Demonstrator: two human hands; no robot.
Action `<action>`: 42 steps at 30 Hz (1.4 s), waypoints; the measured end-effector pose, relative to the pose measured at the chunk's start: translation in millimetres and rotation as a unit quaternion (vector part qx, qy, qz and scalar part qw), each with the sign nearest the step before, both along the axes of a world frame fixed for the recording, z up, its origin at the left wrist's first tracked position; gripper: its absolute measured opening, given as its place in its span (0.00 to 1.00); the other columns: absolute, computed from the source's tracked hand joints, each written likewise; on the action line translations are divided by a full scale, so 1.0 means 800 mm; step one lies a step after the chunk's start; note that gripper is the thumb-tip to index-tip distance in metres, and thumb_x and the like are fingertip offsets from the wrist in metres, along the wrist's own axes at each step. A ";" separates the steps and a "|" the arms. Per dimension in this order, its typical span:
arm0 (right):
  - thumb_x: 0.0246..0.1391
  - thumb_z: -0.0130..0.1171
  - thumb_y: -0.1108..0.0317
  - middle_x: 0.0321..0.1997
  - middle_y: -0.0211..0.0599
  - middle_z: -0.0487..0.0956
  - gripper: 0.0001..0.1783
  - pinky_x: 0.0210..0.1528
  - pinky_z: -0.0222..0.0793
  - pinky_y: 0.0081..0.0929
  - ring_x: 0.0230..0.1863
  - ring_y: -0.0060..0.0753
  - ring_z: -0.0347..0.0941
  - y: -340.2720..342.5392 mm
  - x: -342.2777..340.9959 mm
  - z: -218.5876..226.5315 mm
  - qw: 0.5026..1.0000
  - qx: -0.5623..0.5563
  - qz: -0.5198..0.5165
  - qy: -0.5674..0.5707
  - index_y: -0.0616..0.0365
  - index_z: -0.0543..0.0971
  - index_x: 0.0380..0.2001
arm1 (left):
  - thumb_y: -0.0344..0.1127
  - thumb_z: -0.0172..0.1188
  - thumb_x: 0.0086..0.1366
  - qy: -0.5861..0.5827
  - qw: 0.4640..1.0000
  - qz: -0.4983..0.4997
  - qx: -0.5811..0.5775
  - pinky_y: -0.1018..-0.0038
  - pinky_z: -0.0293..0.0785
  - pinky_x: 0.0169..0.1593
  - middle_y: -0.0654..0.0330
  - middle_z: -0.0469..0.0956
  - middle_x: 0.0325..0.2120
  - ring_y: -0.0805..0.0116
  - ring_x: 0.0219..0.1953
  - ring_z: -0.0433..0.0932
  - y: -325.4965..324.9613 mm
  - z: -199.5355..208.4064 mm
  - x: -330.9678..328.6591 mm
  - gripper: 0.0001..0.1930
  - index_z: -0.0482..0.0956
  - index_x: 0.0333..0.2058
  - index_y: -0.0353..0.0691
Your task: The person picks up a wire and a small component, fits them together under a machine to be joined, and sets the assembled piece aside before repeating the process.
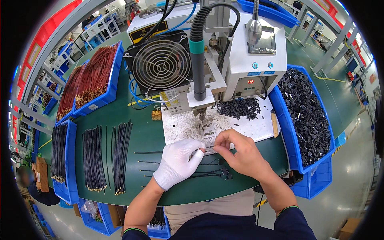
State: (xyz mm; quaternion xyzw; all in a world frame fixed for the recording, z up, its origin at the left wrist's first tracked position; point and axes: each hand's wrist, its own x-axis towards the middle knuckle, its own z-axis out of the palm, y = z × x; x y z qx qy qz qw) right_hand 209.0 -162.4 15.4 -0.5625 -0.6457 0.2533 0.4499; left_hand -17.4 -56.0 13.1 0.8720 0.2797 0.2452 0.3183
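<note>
In front of the machine's white base plate (180, 130), my two hands meet at the fingertips. My left hand (178, 162), in a white glove with bare fingertips, is closed on a thin black cable (149, 152) whose tail sticks out to the left. My bare right hand (242, 154) pinches with thumb and forefinger at a short dark piece (209, 147) between the hands; whether this is the cable's end or a sleeve on it I cannot tell. Below my hands lie several black cables (208, 173) with small ends towards the right.
A press head (202, 114) and fan (161, 60) stand ahead. Short black tubes (240, 108) are heaped on the plate. Black cable bundles (94, 160) and a blue tray of red cables (116, 76) lie left. A blue bin (294, 154) of black parts stands right.
</note>
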 end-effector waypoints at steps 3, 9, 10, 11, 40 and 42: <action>0.69 0.73 0.78 0.43 0.43 0.87 0.12 0.45 0.84 0.37 0.41 0.40 0.87 0.000 0.000 0.001 1.000 -0.003 0.001 -0.006 0.63 0.80 0.50 | 0.34 0.67 0.73 0.007 1.000 -0.008 0.001 0.54 0.85 0.41 0.52 0.88 0.33 0.45 0.36 0.89 0.000 0.000 0.002 0.05 0.89 0.40 0.42; 0.69 0.72 0.79 0.43 0.44 0.87 0.12 0.45 0.84 0.38 0.42 0.43 0.88 0.002 -0.003 0.003 1.000 -0.004 0.012 -0.005 0.64 0.79 0.50 | 0.34 0.67 0.72 0.005 1.000 -0.006 0.000 0.54 0.85 0.41 0.52 0.88 0.33 0.45 0.36 0.88 0.001 -0.002 -0.001 0.05 0.89 0.40 0.42; 0.68 0.72 0.79 0.44 0.45 0.87 0.12 0.45 0.84 0.38 0.41 0.43 0.88 0.001 -0.002 0.003 1.000 -0.002 0.012 -0.006 0.64 0.79 0.50 | 0.34 0.67 0.72 0.005 1.000 -0.009 0.001 0.53 0.85 0.41 0.52 0.88 0.33 0.45 0.36 0.88 0.001 -0.002 -0.001 0.05 0.89 0.40 0.42; 0.68 0.72 0.79 0.44 0.45 0.87 0.12 0.45 0.84 0.38 0.41 0.43 0.88 0.001 -0.003 0.002 1.000 -0.002 0.012 -0.007 0.64 0.79 0.50 | 0.34 0.67 0.72 0.006 1.000 -0.012 0.002 0.53 0.84 0.41 0.52 0.88 0.33 0.45 0.36 0.88 0.001 -0.001 0.000 0.04 0.89 0.40 0.42; 0.60 0.73 0.72 0.48 0.43 0.88 0.12 0.64 0.81 0.49 0.57 0.53 0.82 -0.137 0.262 0.075 0.819 -0.156 -0.330 -0.442 0.58 0.94 0.47 | 0.29 0.68 0.75 0.026 0.998 -0.025 -0.049 0.56 0.85 0.46 0.42 0.90 0.40 0.40 0.40 0.90 0.009 -0.005 -0.010 0.10 0.90 0.51 0.33; 0.60 0.74 0.72 0.49 0.43 0.88 0.11 0.64 0.81 0.49 0.58 0.53 0.82 -0.140 0.275 0.074 0.830 -0.169 -0.309 -0.433 0.58 0.94 0.46 | 0.29 0.68 0.75 0.038 0.997 -0.008 -0.067 0.56 0.85 0.46 0.42 0.90 0.39 0.40 0.40 0.90 0.011 -0.006 -0.011 0.11 0.89 0.53 0.33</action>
